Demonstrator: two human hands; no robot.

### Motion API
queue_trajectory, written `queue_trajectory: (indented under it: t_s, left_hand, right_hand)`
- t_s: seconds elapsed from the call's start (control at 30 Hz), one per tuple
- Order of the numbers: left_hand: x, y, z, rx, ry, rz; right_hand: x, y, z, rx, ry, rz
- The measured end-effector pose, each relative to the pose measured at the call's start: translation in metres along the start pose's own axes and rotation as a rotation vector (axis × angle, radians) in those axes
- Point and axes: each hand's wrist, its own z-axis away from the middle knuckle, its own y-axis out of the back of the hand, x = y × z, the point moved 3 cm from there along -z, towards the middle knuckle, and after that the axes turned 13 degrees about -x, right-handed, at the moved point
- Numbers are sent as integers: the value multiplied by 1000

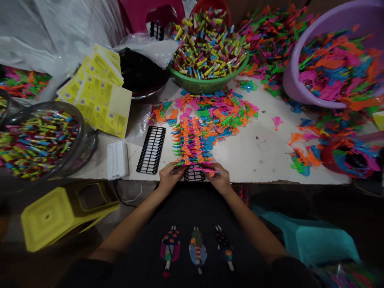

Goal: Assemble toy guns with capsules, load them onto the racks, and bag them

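Rows of coloured plastic pieces (192, 140), orange along the middle, stand in a black grid rack (194, 174) at the table's front edge. My left hand (171, 176) is closed at the rack's near left corner, its fingertips by green and pink pieces. On the right, my right hand (219, 177) has its fingers closed round a pink piece (210, 173) with an orange end. A second black grid rack (151, 150) lies flat to the left of the filled one. Behind the rows spreads a loose heap of coloured pieces (228, 114).
A green basket (207, 85) of small tubes stands at the back, a purple tub (295, 76) at the right. Left are a clear bowl (78, 138) of tubes, yellow sheets (102, 106) and a white box (117, 160). Stools stand below, yellow (48, 216) and teal (324, 240).
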Motion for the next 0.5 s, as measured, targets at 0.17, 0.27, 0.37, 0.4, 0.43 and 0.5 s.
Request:
queue_trajectory:
  t_s: [0.17, 0.27, 0.37, 0.4, 0.43, 0.5]
  left_hand:
    - [-1, -2, -1, 5, -28, -9]
    - [-1, -3, -1, 6, -27, 9]
    - [-1, -2, -1, 7, -25, 17]
    - [-1, -2, -1, 5, -26, 17]
    - [-1, -2, -1, 3, -27, 16]
    - [0, -2, -1, 4, -30, 9]
  right_hand:
    - [4, -6, -3, -33, -91, 48]
    - [3, -9, -2, -15, -128, 86]
    - [0, -13, -1, 22, -140, 98]
    - [-1, -13, -1, 30, -143, 101]
    - [-1, -13, 0, 31, -144, 105]
    - [-1, -12, 1, 20, -163, 100]
